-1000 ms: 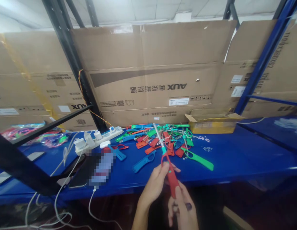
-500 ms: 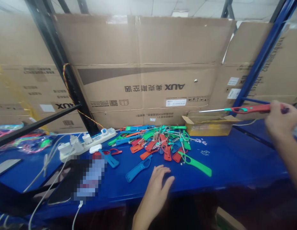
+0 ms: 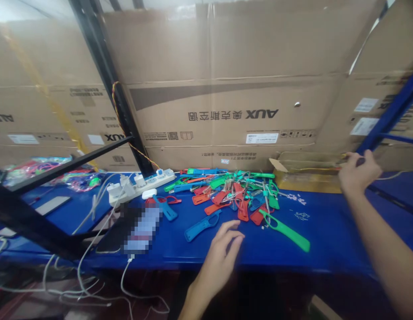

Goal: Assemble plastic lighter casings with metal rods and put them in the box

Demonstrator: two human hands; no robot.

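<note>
My left hand (image 3: 222, 249) hovers over the front of the blue table (image 3: 276, 258), its fingers curled loosely with a gap to the thumb and nothing between them. Near it lie a blue lighter shell (image 3: 201, 226) and a green one (image 3: 288, 231). At the right end of an open cardboard box (image 3: 306, 178), my right hand (image 3: 358, 171) is closed round something dark, mostly hidden by the fingers. Behind my left hand spreads a pile of red, green and blue shells (image 3: 242, 209) with metal rods and wires.
On the left are a white power strip (image 3: 148, 186) with plugs and cables, a phone (image 3: 142, 231) with a blurred screen, and a black shelf post (image 3: 109, 80). A blue post (image 3: 393, 111) rises at the right. Large cardboard sheets (image 3: 242, 53) stand behind.
My right hand has moved left and down to the box; the red lighter it held out is no longer plainly visible. My left hand stays nearly in place. The view has shifted right.
</note>
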